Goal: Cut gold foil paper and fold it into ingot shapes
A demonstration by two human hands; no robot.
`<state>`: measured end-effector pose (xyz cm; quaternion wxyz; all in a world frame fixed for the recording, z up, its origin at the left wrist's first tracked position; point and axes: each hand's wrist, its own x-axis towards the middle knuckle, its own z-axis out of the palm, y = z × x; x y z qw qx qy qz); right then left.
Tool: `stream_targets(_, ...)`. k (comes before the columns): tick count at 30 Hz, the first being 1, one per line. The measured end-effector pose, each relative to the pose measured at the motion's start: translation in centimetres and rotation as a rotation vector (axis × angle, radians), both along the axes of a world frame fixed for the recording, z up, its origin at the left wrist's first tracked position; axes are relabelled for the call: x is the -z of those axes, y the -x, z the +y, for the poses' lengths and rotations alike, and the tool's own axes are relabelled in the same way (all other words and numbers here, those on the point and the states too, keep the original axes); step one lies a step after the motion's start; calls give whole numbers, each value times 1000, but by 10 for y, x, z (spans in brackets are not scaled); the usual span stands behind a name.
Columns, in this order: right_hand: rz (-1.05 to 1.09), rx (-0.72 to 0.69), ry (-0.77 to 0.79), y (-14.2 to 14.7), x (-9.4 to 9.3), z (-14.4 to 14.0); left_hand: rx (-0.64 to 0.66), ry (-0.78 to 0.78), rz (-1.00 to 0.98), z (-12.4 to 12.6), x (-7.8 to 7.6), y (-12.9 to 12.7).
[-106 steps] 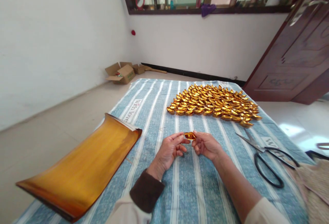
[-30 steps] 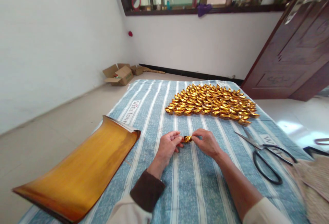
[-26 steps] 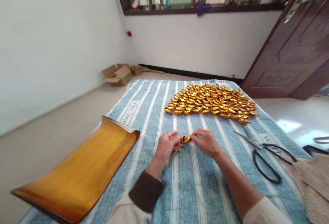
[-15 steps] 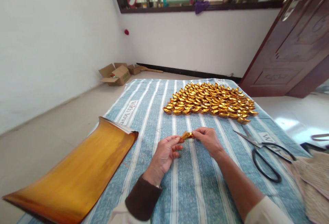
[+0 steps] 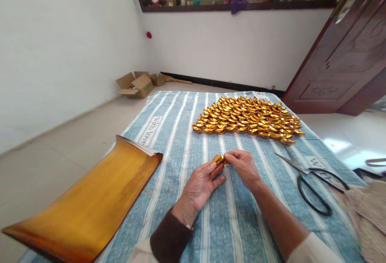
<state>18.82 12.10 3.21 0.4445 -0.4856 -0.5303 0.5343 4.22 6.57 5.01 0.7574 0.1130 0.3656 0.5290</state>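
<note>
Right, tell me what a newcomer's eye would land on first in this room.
First the big spread of folded gold ingots, laid in tight rows at the far end of the striped blue cloth. Next the curled stack of gold paper at the near left edge. Then the left hand and right hand pinching one small gold piece between them, with black scissors to the right.

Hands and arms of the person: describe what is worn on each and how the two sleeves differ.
Both hands, the left hand and the right hand, are bare: no gloves or rings visible. The left wrist has a dark brown cuff under a cream sleeve. The right forearm is bare, its cream sleeve pushed up toward the elbow.
</note>
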Motion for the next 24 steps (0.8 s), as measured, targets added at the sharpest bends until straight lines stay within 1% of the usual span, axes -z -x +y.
stream_targets(8,-90,18,-78,4,-12,-6,-80,43,-51,0,0,-3)
stream_targets(17,-120,23,-127,6,-11,-7,-118,54,-66,1,-3,-2)
stream_targets(24,-120,11,-150,6,-10,-7,-154,33,-109,2,-3,-3)
